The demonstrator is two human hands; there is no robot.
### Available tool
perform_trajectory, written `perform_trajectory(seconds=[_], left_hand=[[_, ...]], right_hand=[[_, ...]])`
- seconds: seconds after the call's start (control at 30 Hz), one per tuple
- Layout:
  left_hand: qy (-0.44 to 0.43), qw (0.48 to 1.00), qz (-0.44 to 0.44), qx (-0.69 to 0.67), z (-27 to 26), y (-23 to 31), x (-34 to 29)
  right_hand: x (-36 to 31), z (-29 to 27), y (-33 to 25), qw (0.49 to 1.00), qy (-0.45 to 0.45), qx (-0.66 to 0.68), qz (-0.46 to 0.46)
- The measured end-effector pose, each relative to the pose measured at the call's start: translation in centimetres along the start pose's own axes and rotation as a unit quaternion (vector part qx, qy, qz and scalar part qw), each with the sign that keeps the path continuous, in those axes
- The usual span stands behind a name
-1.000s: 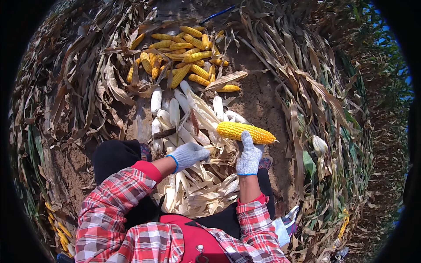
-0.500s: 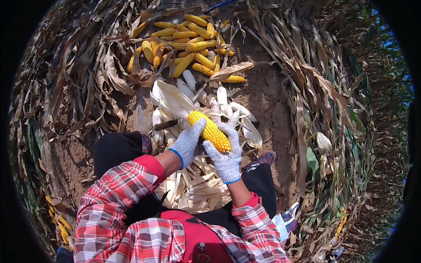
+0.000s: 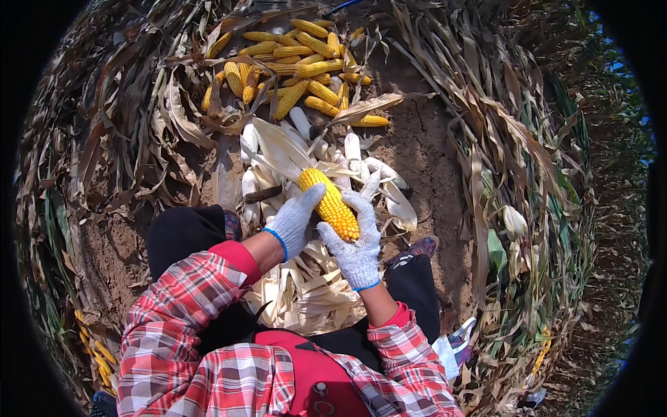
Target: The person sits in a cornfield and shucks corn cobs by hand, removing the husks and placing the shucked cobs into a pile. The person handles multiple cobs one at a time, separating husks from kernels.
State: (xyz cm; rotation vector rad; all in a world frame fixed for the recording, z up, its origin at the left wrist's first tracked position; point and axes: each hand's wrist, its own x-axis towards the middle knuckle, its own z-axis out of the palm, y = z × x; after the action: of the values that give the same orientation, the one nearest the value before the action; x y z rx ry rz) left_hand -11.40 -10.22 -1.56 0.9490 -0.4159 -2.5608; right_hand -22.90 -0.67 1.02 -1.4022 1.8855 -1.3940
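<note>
where one hand alone held it a second ago, two now close on the bare yellow, tapering corn cob (image 3: 332,205): the left hand (image 3: 292,221), gloved in pale grey knit, grips its left side, and the right hand (image 3: 358,254), gloved alike, clasps its near end. back then the cob lay crosswise, out to the right, with the left hand apart from it; now it slants between both, its tip toward the person (image 3: 292,368). its peeled, papery cream husk (image 3: 281,149) fans out from the far end. against half a second ago, little has shifted. from where i stand, the cracked brown soil (image 3: 438,174) gives the hands most room on the right, its right edge lined by a bank of dry tan stalks (image 3: 500,132). two black-trousered legs (image 3: 184,240) bound the near part on either side; a heap of yellow cobs (image 3: 313,69) lies toward the soil's far edge.
</note>
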Motion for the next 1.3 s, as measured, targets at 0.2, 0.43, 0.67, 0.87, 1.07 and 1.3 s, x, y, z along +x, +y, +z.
perform_trajectory(seconds=[0.2,0.43,0.67,0.87,1.07,1.3], left_hand=[[0.002,1.0,0.004,0.001,-0.1,-0.1,0.0],[0.025,1.0,0.007,0.008,0.2,0.0,-0.2],[0.009,1.0,0.022,-0.005,0.1,0.1,-0.2],[-0.057,0.955,0.076,0.281,-0.2,0.6,-0.2],[-0.173,0.886,0.01,0.429,1.5,-0.9,-2.8],[-0.233,0.868,-0.014,0.438,0.3,-1.5,-2.2]], right_hand=[[0.0,0.0,0.0,1.0,0.0,0.002,-0.002],[-0.1,0.3,0.4,1.0,0.0,0.008,0.006],[0.9,-1.1,-0.3,0.995,-0.089,-0.023,-0.025],[3.8,-5.3,-0.6,0.944,-0.126,0.245,0.181],[4.2,-5.2,-0.3,0.984,-0.042,-0.131,0.111],[4.0,-4.1,1.2,0.995,-0.039,-0.082,0.048]])
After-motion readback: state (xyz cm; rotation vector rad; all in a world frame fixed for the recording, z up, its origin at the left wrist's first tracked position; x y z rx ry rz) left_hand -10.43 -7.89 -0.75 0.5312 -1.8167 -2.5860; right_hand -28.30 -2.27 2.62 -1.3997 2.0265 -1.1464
